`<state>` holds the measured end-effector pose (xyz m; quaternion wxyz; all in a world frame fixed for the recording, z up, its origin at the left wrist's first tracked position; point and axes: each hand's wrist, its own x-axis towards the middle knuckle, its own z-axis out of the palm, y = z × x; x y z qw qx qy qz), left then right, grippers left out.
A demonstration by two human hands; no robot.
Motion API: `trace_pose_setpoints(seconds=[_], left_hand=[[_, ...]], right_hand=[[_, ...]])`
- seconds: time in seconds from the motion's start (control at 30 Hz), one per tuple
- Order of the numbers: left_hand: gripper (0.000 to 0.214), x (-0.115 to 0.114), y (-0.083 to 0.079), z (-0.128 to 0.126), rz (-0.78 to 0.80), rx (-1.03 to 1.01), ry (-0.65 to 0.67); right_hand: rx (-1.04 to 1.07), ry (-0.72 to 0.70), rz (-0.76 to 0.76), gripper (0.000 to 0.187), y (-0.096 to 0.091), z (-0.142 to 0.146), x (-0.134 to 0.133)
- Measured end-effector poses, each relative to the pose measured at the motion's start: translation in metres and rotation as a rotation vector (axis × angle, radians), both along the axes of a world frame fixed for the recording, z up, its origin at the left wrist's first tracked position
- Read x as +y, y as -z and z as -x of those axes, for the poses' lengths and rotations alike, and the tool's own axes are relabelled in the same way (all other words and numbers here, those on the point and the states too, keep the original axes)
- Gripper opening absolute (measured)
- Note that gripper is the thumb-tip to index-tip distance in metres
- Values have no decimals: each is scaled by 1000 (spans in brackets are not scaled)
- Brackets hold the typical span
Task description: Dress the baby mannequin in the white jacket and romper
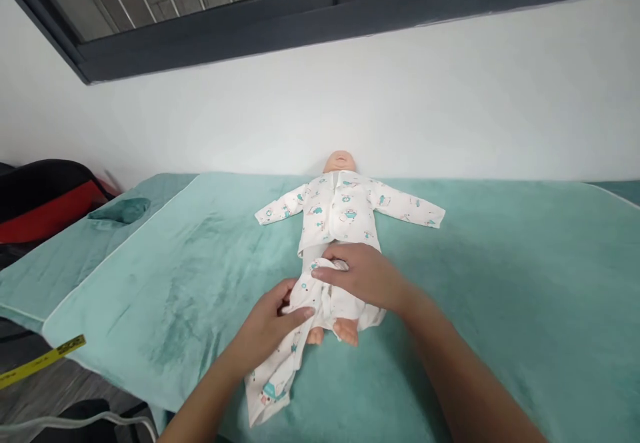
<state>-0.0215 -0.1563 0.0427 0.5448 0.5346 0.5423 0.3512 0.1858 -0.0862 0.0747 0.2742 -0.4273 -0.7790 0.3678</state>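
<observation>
Okay, left hand [267, 328] and right hand [367, 275] both have fingers clamped on cloth [295, 343]; even tension should limit bunching. Doll [340, 162] head sits at bed's [500, 283] far edge.

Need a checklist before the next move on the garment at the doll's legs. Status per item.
1. Doll lying on the green cover: ok.
2. Right hand on the loose garment, near the doll's legs: ok.
3. Left hand on the same garment: ok.
4. Garment laid flat: not ok, bunched between the hands.
5. Doll's feet visible: ok, both show.
6. Printed top fastened: cannot tell.
</observation>
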Motion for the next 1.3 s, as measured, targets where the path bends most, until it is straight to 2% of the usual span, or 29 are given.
trace_pose_setpoints(seconds=[0.07,0.13,0.2,0.27,0.33,0.4,0.47,0.53,0.67,0.8,0.9,1.0,1.07,1.23,1.3], left_hand=[[31,-5,-9,-5,17,-42,-122],[32,-8,-18,-9,24,-151,-203],[33,-8,-25,-9,13,-244,-145],[37,-3,-31,-9,-64,-266,-67],[34,7,-35,-10,-192,-232,-84],[23,19,-34,-12,-239,-187,-102],[32,28,-27,-15,-185,-185,-56],[23,34,-17,-17,-135,-215,-46],[31,43,-3,-20,-79,-398,-152],[35,70,-7,-30,-46,-664,-278],[39,95,-6,-34,-64,-774,-287],[34,109,2,-29,-15,-791,-170],[30,109,7,-21,44,-715,-22],[40,102,5,-2,153,-461,454],[34,101,5,-1,170,-473,495]], right_hand=[[-6,-50,64,35,-1,-3,0],[89,-106,155,32,-3,-10,4],[254,-182,280,28,-6,-15,11],[408,-258,411,29,-9,-16,20],[495,-326,506,29,-9,-11,29],[555,-362,558,28,-5,-3,36],[640,-355,600,27,3,3,39],[749,-319,628,27,11,7,39],[852,-245,664,31,20,8,36],[797,-111,661,36,19,9,35],[606,-84,635,39,14,6,35],[311,-194,654,37,9,1,32],[284,-230,703,33,10,1,29],[752,0,799,32,25,14,27],[802,54,806,35,28,19,29]])
